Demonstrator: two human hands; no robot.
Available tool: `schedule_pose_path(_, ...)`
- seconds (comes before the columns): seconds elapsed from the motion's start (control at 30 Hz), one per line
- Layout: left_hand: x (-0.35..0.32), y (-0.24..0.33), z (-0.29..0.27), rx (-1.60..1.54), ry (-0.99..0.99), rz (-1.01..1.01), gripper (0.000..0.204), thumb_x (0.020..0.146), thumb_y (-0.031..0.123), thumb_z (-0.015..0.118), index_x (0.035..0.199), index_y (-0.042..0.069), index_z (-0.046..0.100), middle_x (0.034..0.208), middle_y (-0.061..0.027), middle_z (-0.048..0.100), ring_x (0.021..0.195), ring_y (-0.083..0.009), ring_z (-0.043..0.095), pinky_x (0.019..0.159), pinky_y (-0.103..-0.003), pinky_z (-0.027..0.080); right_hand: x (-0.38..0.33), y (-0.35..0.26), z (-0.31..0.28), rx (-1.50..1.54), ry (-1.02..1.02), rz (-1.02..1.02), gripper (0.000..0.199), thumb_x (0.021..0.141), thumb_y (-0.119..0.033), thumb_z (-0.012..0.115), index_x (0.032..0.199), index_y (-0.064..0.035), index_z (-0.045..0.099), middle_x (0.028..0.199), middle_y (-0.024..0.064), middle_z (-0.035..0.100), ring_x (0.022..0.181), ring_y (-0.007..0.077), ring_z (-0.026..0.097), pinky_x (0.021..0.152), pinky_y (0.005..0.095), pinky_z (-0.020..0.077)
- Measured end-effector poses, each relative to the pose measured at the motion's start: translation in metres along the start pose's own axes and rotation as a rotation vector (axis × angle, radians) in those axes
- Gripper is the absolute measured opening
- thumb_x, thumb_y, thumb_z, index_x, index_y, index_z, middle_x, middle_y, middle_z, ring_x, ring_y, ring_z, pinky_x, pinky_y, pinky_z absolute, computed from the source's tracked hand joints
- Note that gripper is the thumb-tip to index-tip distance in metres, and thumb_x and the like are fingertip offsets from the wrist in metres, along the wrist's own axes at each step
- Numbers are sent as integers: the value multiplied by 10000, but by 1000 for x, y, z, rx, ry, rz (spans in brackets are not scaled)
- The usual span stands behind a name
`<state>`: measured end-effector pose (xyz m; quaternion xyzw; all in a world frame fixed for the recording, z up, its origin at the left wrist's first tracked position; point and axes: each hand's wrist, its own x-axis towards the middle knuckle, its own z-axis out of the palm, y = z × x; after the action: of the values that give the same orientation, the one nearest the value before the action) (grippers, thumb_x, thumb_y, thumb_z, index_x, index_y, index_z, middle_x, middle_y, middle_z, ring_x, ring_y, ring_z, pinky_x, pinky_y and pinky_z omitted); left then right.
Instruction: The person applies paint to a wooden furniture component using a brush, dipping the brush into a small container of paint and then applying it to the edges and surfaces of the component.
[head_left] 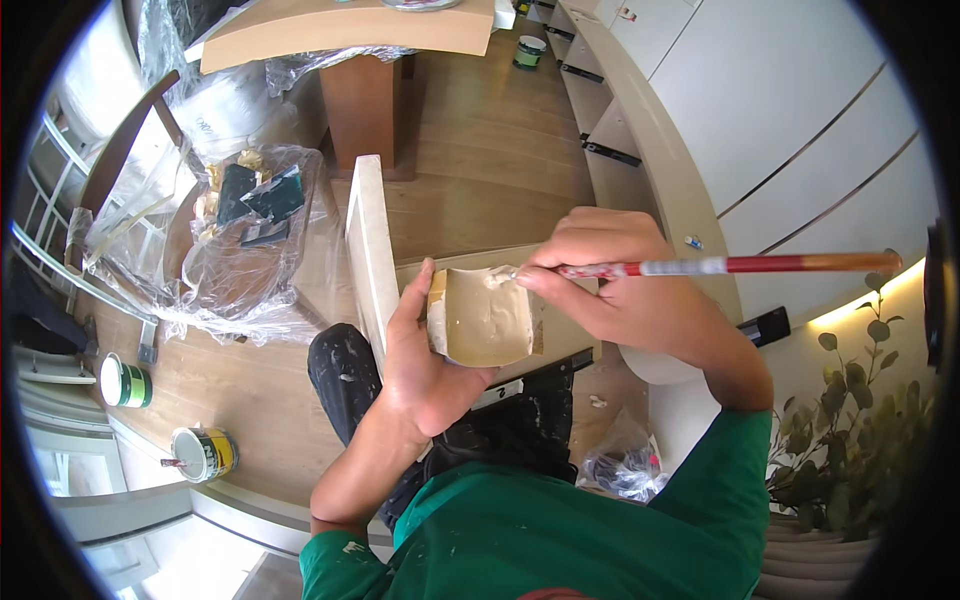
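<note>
My left hand (pixel 412 368) is closed round a small squarish tub (pixel 437 338) of beige paint, its thumb up along the left side. The tub is tilted so that the smooth beige paint faces me. A paintbrush (pixel 740 264) with a long red handle is pinched in my right hand (pixel 612 262). Its paint-coated tip (pixel 497 277) rests at the tub's upper rim. The handle points off to the right. Beneath my hands lies a light-coloured cabinet panel (pixel 372 235), with my paint-spotted dark trousers below it.
A plastic-wrapped chair (pixel 250 260) at left carries dark scraps. Paint buckets stand on the floor at left: one green and white (pixel 125 381), one yellow (pixel 220 455). Another bucket (pixel 529 52) is far back. A wooden desk (pixel 350 35), open cabinets (pixel 610 130) and a leafy plant (pixel 850 430) surround me.
</note>
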<state>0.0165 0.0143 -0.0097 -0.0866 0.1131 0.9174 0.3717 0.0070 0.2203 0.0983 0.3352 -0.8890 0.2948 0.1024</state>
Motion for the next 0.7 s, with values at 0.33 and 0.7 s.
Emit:
schedule_pose_path(0.33, 1, 1, 1, 39, 18, -10, 617, 1089, 602, 470, 1456, 116, 569, 1409, -74, 641, 1319, -241, 595, 1152, -482, 433, 9, -13, -16, -16, -287, 190, 169, 949, -102, 780, 835, 13, 734, 673, 101, 629, 566, 215, 543, 532, 359, 389)
schedule_pose_path(0.7, 2, 0, 2, -10, 7, 16, 610, 1095, 586, 464, 1458, 107, 563, 1434, -91, 624, 1345, -263, 584, 1171, -487, 436, -6, 3, 10, 381, -130, 243, 108, 975, -81, 761, 966, 18, 804, 800, 112, 759, 745, 144, 711, 670, 287, 525)
